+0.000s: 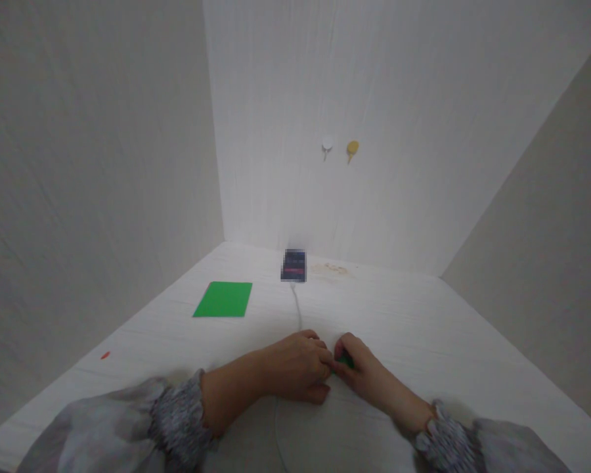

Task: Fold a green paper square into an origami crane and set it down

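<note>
My left hand [300, 366] and my right hand [367, 373] meet low in the middle of the view, just above the white table, their fingertips touching. A small green piece [345, 360], perhaps folded paper, shows in the curl of my right hand. A bit of its green also appears where the fingertips of both hands pinch together. Most of this piece is hidden by the fingers, so its full shape cannot be seen. Ahead and to the left of my hands, a flat green square sheet [223, 299] lies on the table.
A dark blurred-out device [294, 265] stands by the back wall, with a white cable [297, 305] running from it beneath my left hand. White [327, 144] and yellow hooks [352, 148] are on the wall. A small red mark [105, 355] is at left. Walls enclose three sides.
</note>
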The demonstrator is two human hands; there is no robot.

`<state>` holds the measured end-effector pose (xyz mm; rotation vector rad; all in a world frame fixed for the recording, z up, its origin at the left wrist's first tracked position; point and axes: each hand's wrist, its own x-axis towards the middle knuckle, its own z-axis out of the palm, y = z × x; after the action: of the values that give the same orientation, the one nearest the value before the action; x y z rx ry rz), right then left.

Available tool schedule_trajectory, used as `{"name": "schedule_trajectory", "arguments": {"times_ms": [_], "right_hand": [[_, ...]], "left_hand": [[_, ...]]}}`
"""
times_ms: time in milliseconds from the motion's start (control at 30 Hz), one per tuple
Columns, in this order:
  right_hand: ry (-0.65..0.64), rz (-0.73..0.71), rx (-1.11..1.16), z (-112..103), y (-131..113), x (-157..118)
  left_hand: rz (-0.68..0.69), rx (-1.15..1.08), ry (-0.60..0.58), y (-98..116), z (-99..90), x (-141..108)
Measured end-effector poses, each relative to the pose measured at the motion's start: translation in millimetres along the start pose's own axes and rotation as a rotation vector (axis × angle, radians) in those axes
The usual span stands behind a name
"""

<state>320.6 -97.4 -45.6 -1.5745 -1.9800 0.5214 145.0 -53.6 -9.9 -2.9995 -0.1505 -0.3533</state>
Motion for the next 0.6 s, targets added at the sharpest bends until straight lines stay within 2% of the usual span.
{"name": "schedule_trajectory", "arguments": {"times_ms": [267,433,600], "right_hand": [[0.043,-0.032,-0.078,3.9,-0.9,3.9],[0.002,-0.044,-0.023,-4.0,3.4,4.6],[-0.032,0.012,0.066,-12.7,8.7,5.0]], "left_hand": [[-0.003,0.0,-0.026,0.0,0.6,-1.7],[-0.026,-0.052,-0.032,-1.1,1.5,-6.0],[-0.031,-0.134,-0.03,-2.5,1.5,-10.1]]}}
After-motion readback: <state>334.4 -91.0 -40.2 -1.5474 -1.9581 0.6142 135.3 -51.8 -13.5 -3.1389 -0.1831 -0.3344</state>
